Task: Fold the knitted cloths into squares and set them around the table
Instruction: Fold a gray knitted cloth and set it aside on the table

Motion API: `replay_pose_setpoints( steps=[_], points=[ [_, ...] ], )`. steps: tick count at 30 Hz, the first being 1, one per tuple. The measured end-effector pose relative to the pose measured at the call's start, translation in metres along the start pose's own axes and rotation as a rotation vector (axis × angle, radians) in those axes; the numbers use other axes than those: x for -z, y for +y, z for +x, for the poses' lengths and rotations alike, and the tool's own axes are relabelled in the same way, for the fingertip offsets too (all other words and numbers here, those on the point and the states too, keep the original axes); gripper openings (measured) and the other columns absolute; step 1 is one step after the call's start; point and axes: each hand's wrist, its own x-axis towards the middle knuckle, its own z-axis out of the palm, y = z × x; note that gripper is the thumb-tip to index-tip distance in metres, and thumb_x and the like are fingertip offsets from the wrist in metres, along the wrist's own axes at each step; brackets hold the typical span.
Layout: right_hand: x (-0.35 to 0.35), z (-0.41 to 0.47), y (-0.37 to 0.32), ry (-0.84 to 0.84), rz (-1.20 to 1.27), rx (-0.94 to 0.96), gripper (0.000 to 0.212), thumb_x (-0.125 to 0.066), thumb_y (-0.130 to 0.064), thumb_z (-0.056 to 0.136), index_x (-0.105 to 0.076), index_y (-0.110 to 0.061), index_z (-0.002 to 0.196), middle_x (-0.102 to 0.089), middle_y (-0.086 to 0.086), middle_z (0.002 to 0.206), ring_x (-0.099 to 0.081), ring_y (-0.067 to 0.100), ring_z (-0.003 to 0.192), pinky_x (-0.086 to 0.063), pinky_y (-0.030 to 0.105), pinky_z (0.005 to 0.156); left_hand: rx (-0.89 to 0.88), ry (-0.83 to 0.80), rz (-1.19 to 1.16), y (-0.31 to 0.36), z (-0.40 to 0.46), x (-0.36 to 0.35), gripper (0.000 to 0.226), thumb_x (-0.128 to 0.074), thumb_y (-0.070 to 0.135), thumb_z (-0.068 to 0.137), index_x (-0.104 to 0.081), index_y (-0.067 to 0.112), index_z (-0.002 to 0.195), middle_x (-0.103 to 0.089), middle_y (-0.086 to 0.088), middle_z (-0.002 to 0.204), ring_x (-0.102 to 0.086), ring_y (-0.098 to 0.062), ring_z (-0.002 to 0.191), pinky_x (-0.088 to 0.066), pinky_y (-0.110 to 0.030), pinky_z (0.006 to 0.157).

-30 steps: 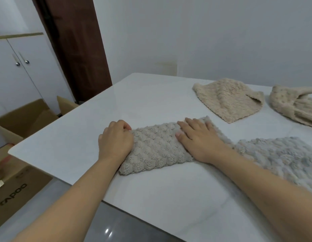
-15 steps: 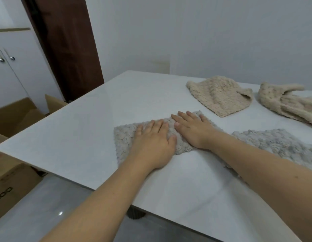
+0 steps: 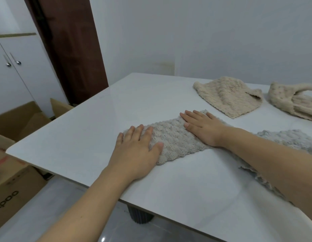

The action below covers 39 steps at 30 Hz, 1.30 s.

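Note:
A folded grey knitted cloth point(image 3: 176, 140) lies flat on the white table point(image 3: 92, 130), near its left front corner. My left hand point(image 3: 139, 151) rests palm down on the cloth's left end, fingers spread. My right hand point(image 3: 204, 128) presses flat on its right end. A second grey knitted cloth point(image 3: 287, 138) lies unfolded to the right, partly under my right forearm. Two beige knitted cloths lie farther back: a folded one point(image 3: 228, 96) and a rumpled one point(image 3: 294, 102) at the right edge of view.
Open cardboard boxes point(image 3: 17, 119) stand on the floor to the left of the table, with a printed box point(image 3: 10, 186) below the table's corner. A white cabinet point(image 3: 14, 67) and a dark brown door point(image 3: 69, 46) are behind. The table's dark leg point(image 3: 139, 215) shows below its front edge.
My left hand went from a fist at the cloth's left edge to a flat palm, swept right across the cloth, then back to its left end. My right hand stayed pressed on it.

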Motion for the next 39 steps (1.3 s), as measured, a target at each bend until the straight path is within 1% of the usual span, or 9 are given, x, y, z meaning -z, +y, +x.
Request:
replay_pose_setpoints(
  steps=[7, 12, 16, 19, 23, 29, 32, 36, 39],
  points=[
    [0.004, 0.01, 0.001, 0.007, -0.078, 0.06, 0.055, -0.008, -0.048, 0.101, 0.004, -0.034, 0.153, 0.003, -0.007, 0.162, 0.002, 0.015, 0.149, 0.001, 0.043, 0.12, 0.114, 0.135, -0.062, 0.004, 0.002, 0.0, 0.074, -0.025, 0.07, 0.092, -0.018, 0.035, 0.156, -0.015, 0.0, 0.165, -0.008, -0.025, 0.151, -0.003, -0.045, 0.123],
    [0.004, 0.007, -0.003, 0.087, -0.154, 0.046, 0.059, -0.004, -0.054, 0.098, 0.004, -0.035, 0.153, 0.006, -0.006, 0.162, 0.005, 0.019, 0.149, 0.005, 0.048, 0.119, 0.271, 0.317, -0.195, 0.002, 0.006, 0.003, 0.051, -0.031, 0.05, 0.098, -0.051, 0.021, 0.134, -0.044, -0.006, 0.134, -0.034, -0.029, 0.124, -0.026, -0.04, 0.107],
    [0.017, -0.011, -0.035, 0.228, -0.425, -0.072, 0.059, -0.009, -0.049, 0.098, -0.019, -0.024, 0.151, -0.025, 0.006, 0.149, -0.027, 0.028, 0.133, -0.018, 0.046, 0.11, 0.384, 0.351, -0.26, -0.003, 0.014, 0.01, 0.033, -0.035, 0.035, 0.097, -0.058, 0.021, 0.115, -0.053, -0.006, 0.126, -0.041, -0.031, 0.118, -0.028, -0.041, 0.101],
    [0.02, -0.022, -0.058, 0.165, -0.328, -0.233, 0.044, -0.027, -0.034, 0.1, -0.038, -0.014, 0.137, -0.04, 0.012, 0.136, -0.039, 0.032, 0.124, -0.029, 0.046, 0.102, 0.342, 0.39, -0.283, -0.003, 0.014, 0.011, 0.023, -0.037, 0.028, 0.094, -0.056, 0.02, 0.105, -0.061, -0.003, 0.112, -0.047, -0.029, 0.107, -0.031, -0.041, 0.095],
    [0.021, -0.036, -0.063, 0.033, 0.061, -0.373, 0.06, -0.029, -0.052, 0.098, -0.029, -0.015, 0.145, -0.03, 0.018, 0.147, -0.029, 0.039, 0.134, -0.026, 0.048, 0.107, 0.282, 0.398, -0.42, -0.003, 0.013, 0.013, 0.011, -0.047, 0.023, 0.085, -0.052, 0.026, 0.094, -0.062, 0.007, 0.08, -0.054, -0.022, 0.09, -0.035, -0.037, 0.09],
    [-0.014, -0.033, -0.064, 0.493, 0.232, -0.248, 0.029, -0.049, -0.029, 0.093, -0.05, -0.013, 0.117, -0.052, 0.01, 0.118, -0.045, 0.031, 0.11, -0.036, 0.042, 0.096, -0.09, 0.07, -1.423, -0.041, 0.006, 0.029, 0.034, -0.053, -0.005, 0.069, -0.068, 0.016, 0.092, -0.056, -0.005, 0.088, -0.052, -0.019, 0.077, -0.044, -0.028, 0.067],
    [-0.019, -0.028, -0.063, 0.657, 0.158, -0.102, 0.02, -0.058, -0.014, 0.084, -0.058, -0.01, 0.103, -0.051, 0.013, 0.104, -0.048, 0.034, 0.092, -0.042, 0.043, 0.081, -0.181, -0.038, -1.463, -0.05, 0.007, 0.027, 0.056, -0.037, -0.021, 0.063, -0.073, 0.015, 0.086, -0.067, -0.007, 0.096, -0.065, -0.023, 0.085, -0.054, -0.027, 0.072],
    [-0.017, -0.023, -0.062, 0.63, 0.247, -0.075, 0.011, -0.058, -0.014, 0.089, -0.06, -0.011, 0.1, -0.052, 0.009, 0.094, -0.049, 0.03, 0.088, -0.042, 0.042, 0.079, -0.318, -0.029, -1.172, -0.043, 0.007, 0.026, 0.054, -0.052, -0.018, 0.064, -0.074, 0.013, 0.101, -0.056, 0.002, 0.125, -0.057, -0.011, 0.119, -0.046, -0.021, 0.101],
    [-0.014, -0.025, -0.064, 0.62, 0.326, -0.04, 0.013, -0.051, -0.018, 0.094, -0.059, -0.013, 0.103, -0.055, 0.004, 0.094, -0.05, 0.025, 0.091, -0.04, 0.039, 0.084, -0.299, -0.014, -1.11, -0.042, 0.007, 0.028, 0.035, -0.06, -0.018, 0.082, -0.072, 0.008, 0.102, -0.064, 0.003, 0.115, -0.062, -0.006, 0.107, -0.047, -0.016, 0.092]
  ],
)
